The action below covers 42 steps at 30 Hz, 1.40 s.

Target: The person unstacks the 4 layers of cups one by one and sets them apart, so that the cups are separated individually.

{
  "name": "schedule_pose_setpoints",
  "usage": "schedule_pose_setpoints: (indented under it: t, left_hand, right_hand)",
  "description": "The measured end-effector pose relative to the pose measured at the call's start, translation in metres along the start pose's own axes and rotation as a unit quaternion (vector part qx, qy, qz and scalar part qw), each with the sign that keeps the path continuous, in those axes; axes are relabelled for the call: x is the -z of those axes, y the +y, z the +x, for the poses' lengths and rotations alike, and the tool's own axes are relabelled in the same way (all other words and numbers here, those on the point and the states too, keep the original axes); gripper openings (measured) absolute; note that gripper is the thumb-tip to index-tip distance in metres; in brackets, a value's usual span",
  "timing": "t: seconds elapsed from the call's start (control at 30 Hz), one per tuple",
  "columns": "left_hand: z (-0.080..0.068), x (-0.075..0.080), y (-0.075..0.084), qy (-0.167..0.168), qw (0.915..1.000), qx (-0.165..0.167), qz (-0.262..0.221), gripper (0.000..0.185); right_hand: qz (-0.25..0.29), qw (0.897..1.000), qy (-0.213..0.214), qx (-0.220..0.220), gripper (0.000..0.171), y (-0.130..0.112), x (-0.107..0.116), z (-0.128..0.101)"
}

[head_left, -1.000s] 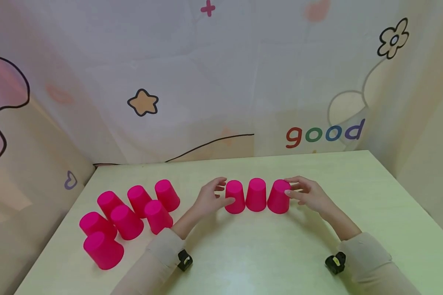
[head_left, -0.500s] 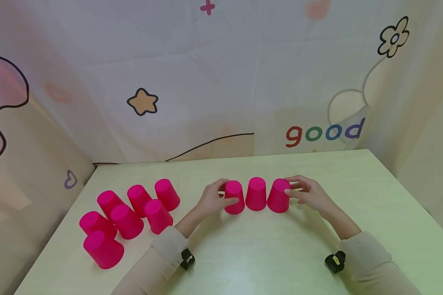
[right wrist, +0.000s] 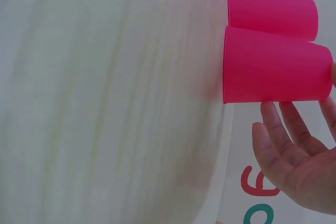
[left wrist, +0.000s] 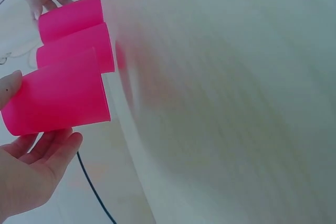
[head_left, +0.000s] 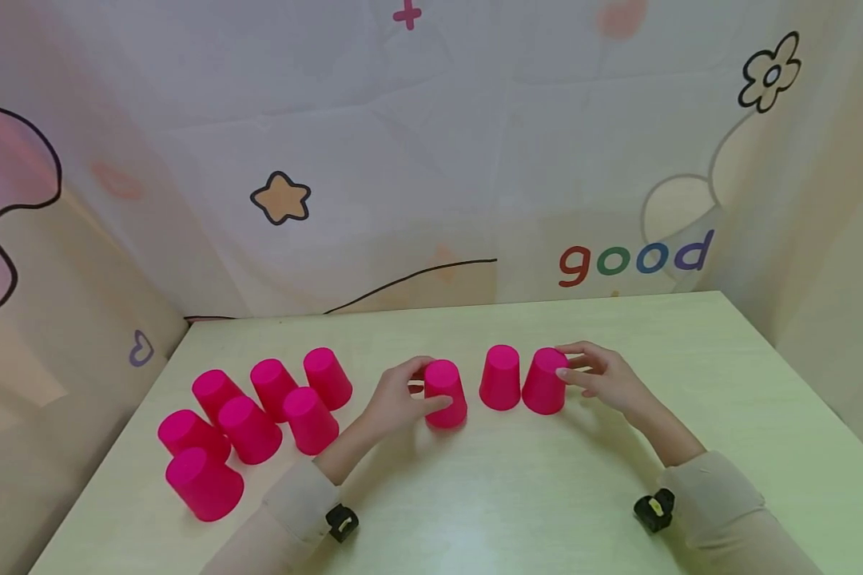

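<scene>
My left hand (head_left: 395,402) grips an upside-down pink cup (head_left: 443,393), thumb on its near side and fingers round its far side. In the left wrist view this held cup (left wrist: 58,95) is nearest, its rim looking slightly off the table. My right hand (head_left: 604,377) holds the rightmost pink cup (head_left: 544,383) at its side between thumb and fingertips; in the right wrist view the fingertips touch the wall of that cup (right wrist: 275,66). Between the hands a middle pink cup (head_left: 500,378) stands upside down beside the right one, untouched.
Several more upside-down pink cups (head_left: 250,431) stand grouped on the left of the pale table (head_left: 518,495), close to my left forearm. A printed curtain (head_left: 403,160) hangs behind the table's back edge. Each wrist carries a small black camera mount (head_left: 654,511).
My left hand has closed round the leftmost cup of the row of three and drawn it left and nearer to me, opening a gap. The right hand has stayed in place.
</scene>
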<state>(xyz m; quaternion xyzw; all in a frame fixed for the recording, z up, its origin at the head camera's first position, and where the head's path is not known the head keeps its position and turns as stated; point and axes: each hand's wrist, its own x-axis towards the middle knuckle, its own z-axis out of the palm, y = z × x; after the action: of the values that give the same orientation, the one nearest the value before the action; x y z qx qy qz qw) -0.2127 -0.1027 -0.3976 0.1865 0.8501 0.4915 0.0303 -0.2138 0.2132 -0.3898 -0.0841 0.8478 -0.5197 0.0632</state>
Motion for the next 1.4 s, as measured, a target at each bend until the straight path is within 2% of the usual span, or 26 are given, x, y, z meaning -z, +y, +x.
schedule_pose_setpoints:
  t: [0.23,0.57,0.97,1.27,1.4]
  left_hand:
    - [-0.017,0.011,0.003,0.004,0.9999,0.002,-0.011,0.053]
    - [-0.042,0.03,0.008,0.038,0.9989,0.004,-0.027,0.057]
    - [-0.069,0.055,0.009,0.043,0.9991,-0.001,0.003,0.056]
    - [-0.092,0.079,0.006,0.066,0.9968,0.038,0.024,0.055]
    - [-0.099,0.089,0.005,0.072,0.9964,0.036,0.024,0.054]
  right_hand:
    - [-0.007,1.0,0.005,0.0,0.049,0.0,0.0,0.0]
    - [-0.004,1.0,0.001,0.001,0.049,-0.001,-0.001,0.0]
    - [-0.003,1.0,0.002,0.0,0.048,-0.002,-0.001,0.001]
    - [-0.003,1.0,-0.002,0.0,0.048,-0.001,-0.002,0.001]
    - [-0.005,1.0,0.0,0.002,0.048,-0.001,-0.001,0.001]
